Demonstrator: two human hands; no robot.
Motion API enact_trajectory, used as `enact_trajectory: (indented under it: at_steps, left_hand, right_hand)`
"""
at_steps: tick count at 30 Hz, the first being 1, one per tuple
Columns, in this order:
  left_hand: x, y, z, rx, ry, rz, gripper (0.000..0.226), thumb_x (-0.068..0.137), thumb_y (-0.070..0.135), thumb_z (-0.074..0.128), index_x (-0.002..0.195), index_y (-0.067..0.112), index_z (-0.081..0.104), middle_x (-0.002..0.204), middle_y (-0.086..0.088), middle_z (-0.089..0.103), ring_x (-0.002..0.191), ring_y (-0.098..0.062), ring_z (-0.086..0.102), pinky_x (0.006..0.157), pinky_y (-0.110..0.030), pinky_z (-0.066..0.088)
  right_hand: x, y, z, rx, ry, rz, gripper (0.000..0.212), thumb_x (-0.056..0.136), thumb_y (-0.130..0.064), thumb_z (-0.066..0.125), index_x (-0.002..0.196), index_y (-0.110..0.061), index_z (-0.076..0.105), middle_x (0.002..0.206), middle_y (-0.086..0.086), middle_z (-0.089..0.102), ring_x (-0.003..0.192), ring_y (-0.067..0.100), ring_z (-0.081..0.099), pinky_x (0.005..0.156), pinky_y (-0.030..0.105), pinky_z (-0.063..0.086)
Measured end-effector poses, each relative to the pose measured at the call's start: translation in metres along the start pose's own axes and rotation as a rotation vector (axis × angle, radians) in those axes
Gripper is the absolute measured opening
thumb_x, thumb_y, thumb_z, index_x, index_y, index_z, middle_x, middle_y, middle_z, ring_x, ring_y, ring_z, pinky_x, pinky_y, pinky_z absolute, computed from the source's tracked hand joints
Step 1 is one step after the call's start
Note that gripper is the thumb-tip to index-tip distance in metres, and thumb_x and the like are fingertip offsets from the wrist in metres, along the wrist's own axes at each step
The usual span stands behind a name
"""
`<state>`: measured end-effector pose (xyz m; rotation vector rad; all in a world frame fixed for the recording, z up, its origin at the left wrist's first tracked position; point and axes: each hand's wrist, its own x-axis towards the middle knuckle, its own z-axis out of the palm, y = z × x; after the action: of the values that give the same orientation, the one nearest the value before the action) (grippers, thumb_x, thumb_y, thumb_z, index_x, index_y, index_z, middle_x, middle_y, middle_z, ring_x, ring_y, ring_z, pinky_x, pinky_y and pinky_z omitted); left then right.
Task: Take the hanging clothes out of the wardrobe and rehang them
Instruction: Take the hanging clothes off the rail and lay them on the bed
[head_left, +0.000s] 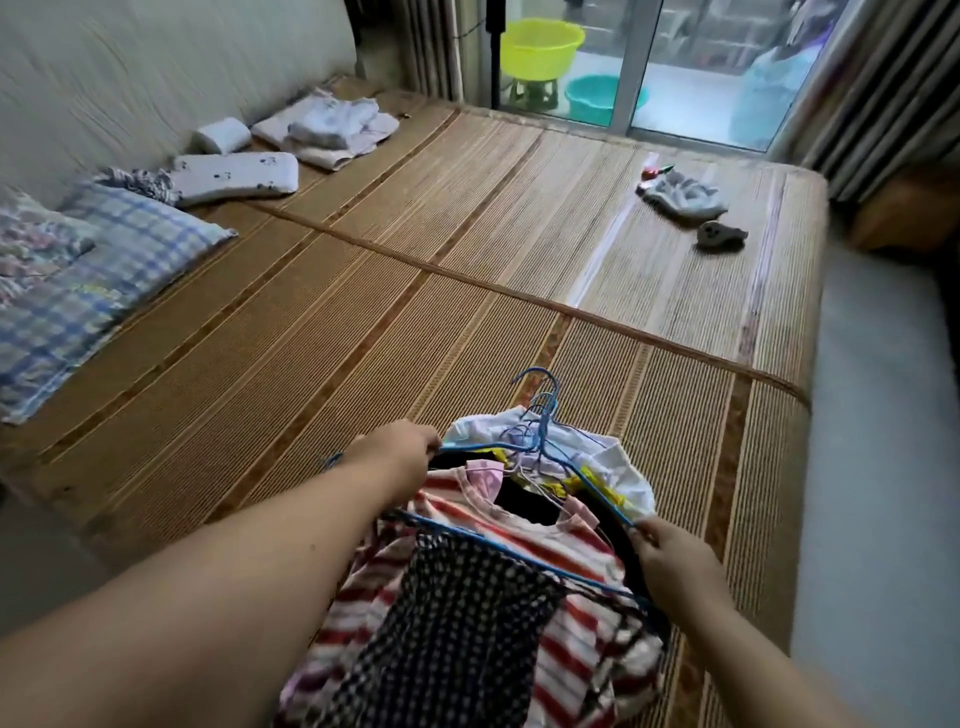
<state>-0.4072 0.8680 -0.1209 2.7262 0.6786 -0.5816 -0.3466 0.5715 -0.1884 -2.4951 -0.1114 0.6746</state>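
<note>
A heap of clothes on blue wire hangers lies at the near edge of the bamboo bed mat (467, 249). On top are a red-and-white striped shirt (561, 551) and a dark dotted garment (457, 634); a white garment (618, 462) lies behind them. My left hand (400, 449) pinches the left end of a blue hanger (545, 447). My right hand (670, 558) pinches that hanger's right end, together with the white cloth's edge. Several hanger hooks stick up at the far side of the heap.
Pillows (88, 280) and folded cloths (327, 127) line the wall at left. A grey crumpled cloth (685, 195) and a small dark object (719, 235) lie on the mat's far right. Beyond the glass door stand a yellow basin (540, 47) and a teal one (597, 98).
</note>
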Motion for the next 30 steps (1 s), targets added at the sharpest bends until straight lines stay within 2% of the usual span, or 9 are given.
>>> enact_trajectory:
  at_steps: [3, 7, 9, 12, 17, 19, 22, 24, 30]
  left_hand:
    - [0.037, 0.005, 0.02, 0.048, -0.004, -0.003, 0.028, 0.096, 0.027, 0.036, 0.113, 0.031, 0.057, 0.11, -0.004, 0.056, 0.102, -0.027, 0.055, 0.086, -0.04, 0.039]
    - [0.076, 0.0, 0.046, 0.054, 0.008, -0.022, 0.034, 0.094, 0.026, 0.038, 0.126, 0.034, 0.051, 0.12, -0.005, 0.052, 0.115, -0.028, 0.049, 0.101, -0.046, 0.034]
    - [0.082, -0.005, 0.059, 0.027, 0.005, -0.026, 0.044, 0.092, 0.03, 0.044, 0.136, 0.035, 0.041, 0.13, -0.004, 0.046, 0.123, -0.026, 0.042, 0.106, -0.048, 0.031]
    - [0.077, -0.016, 0.081, -0.023, -0.038, -0.057, 0.057, 0.089, 0.033, 0.049, 0.143, 0.035, 0.03, 0.146, -0.001, 0.034, 0.134, -0.023, 0.031, 0.109, -0.045, 0.027]
    - [0.037, -0.033, 0.1, -0.001, -0.189, -0.109, 0.064, 0.089, 0.039, 0.049, 0.147, 0.036, 0.022, 0.157, -0.001, 0.017, 0.143, -0.022, 0.019, 0.115, -0.044, 0.018]
    - [0.018, -0.04, 0.097, -0.03, -0.219, -0.128, 0.066, 0.089, 0.042, 0.05, 0.147, 0.037, 0.019, 0.158, 0.003, 0.014, 0.144, -0.021, 0.015, 0.114, -0.045, 0.018]
    - [-0.008, -0.048, 0.079, -0.086, -0.198, -0.142, 0.065, 0.088, 0.045, 0.05, 0.146, 0.04, 0.02, 0.158, 0.003, 0.014, 0.144, -0.021, 0.014, 0.114, -0.049, 0.018]
    - [-0.028, -0.052, 0.058, -0.125, -0.16, -0.156, 0.064, 0.089, 0.043, 0.05, 0.146, 0.04, 0.02, 0.158, 0.002, 0.012, 0.145, -0.021, 0.013, 0.115, -0.05, 0.014]
    - [-0.11, -0.084, -0.009, -0.14, 0.042, -0.154, 0.06, 0.092, 0.033, 0.047, 0.147, 0.036, 0.021, 0.158, 0.003, 0.011, 0.145, -0.021, 0.011, 0.117, -0.049, 0.013]
  right_hand:
    - [0.039, 0.009, 0.017, -0.025, -0.034, 0.032, 0.024, 0.095, -0.031, 0.05, 0.111, -0.025, 0.066, 0.106, 0.008, 0.069, 0.091, 0.026, 0.06, 0.073, 0.03, 0.045]
    - [0.084, 0.013, 0.035, -0.061, -0.061, 0.048, 0.028, 0.095, -0.029, 0.051, 0.119, -0.021, 0.063, 0.112, 0.013, 0.067, 0.1, 0.029, 0.06, 0.07, 0.027, 0.039]
    - [0.098, 0.015, 0.042, -0.114, -0.058, 0.067, 0.035, 0.093, -0.03, 0.054, 0.127, -0.024, 0.056, 0.115, 0.013, 0.066, 0.103, 0.03, 0.06, 0.077, 0.03, 0.043]
    - [0.107, 0.017, 0.053, -0.274, -0.121, 0.046, 0.049, 0.086, -0.039, 0.061, 0.132, -0.028, 0.049, 0.119, 0.009, 0.063, 0.108, 0.029, 0.057, 0.086, 0.035, 0.047]
    - [0.086, 0.0, 0.061, -0.317, -0.218, -0.085, 0.052, 0.086, -0.032, 0.062, 0.135, -0.026, 0.047, 0.13, 0.0, 0.055, 0.119, 0.02, 0.049, 0.095, 0.028, 0.039]
    - [0.074, -0.016, 0.063, -0.302, -0.25, -0.156, 0.046, 0.086, -0.033, 0.062, 0.131, -0.028, 0.05, 0.132, -0.001, 0.053, 0.119, 0.018, 0.048, 0.095, 0.028, 0.04]
    - [0.051, -0.057, 0.061, -0.336, -0.288, -0.319, 0.056, 0.089, -0.034, 0.058, 0.141, -0.027, 0.039, 0.145, 0.0, 0.04, 0.129, 0.018, 0.042, 0.106, 0.03, 0.037]
    - [0.031, -0.096, 0.055, -0.365, -0.312, -0.469, 0.057, 0.092, -0.034, 0.055, 0.144, -0.031, 0.033, 0.148, -0.001, 0.035, 0.132, 0.018, 0.039, 0.108, 0.031, 0.035]
    - [-0.046, -0.215, 0.058, -0.37, -0.286, -0.921, 0.053, 0.092, -0.032, 0.053, 0.142, -0.034, 0.036, 0.147, -0.003, 0.038, 0.133, 0.018, 0.039, 0.108, 0.029, 0.033]
